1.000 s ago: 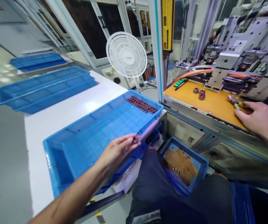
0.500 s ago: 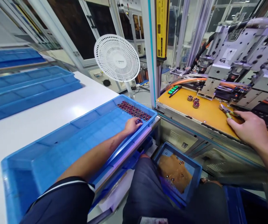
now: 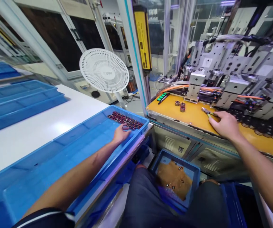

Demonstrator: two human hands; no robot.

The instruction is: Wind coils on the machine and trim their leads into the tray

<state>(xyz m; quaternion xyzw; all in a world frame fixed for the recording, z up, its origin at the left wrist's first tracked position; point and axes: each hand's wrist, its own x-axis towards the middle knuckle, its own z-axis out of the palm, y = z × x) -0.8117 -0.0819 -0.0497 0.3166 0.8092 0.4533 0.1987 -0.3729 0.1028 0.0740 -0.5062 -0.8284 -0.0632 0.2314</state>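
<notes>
My left hand (image 3: 121, 133) is inside the long blue tray (image 3: 55, 145), over its far end. Its fingers are apart, close to the packed rows of small round dark-and-red parts (image 3: 127, 121), which look like small wound cores. No part shows clearly in that hand. Over on the yellow worktop (image 3: 198, 117), my right hand (image 3: 226, 125) is closed around the handles of a pair of pliers (image 3: 207, 112). The pliers' jaws point away to the left, low over the worktop. Several loose wound cores (image 3: 182, 107) stand to the left of them.
Machine heads (image 3: 197, 84) with orange hoses rise behind the worktop, with a row of dark round pieces (image 3: 257, 125) below. A white fan (image 3: 106, 71) stands behind the tray. Below, a blue bin (image 3: 195, 186) holds cardboard and scattered parts. More blue trays (image 3: 20, 98) lie left.
My left hand's fingers have opened from around a small core at the tray's parts. My right hand keeps hold of the pliers. The whole view has shifted to the right.
</notes>
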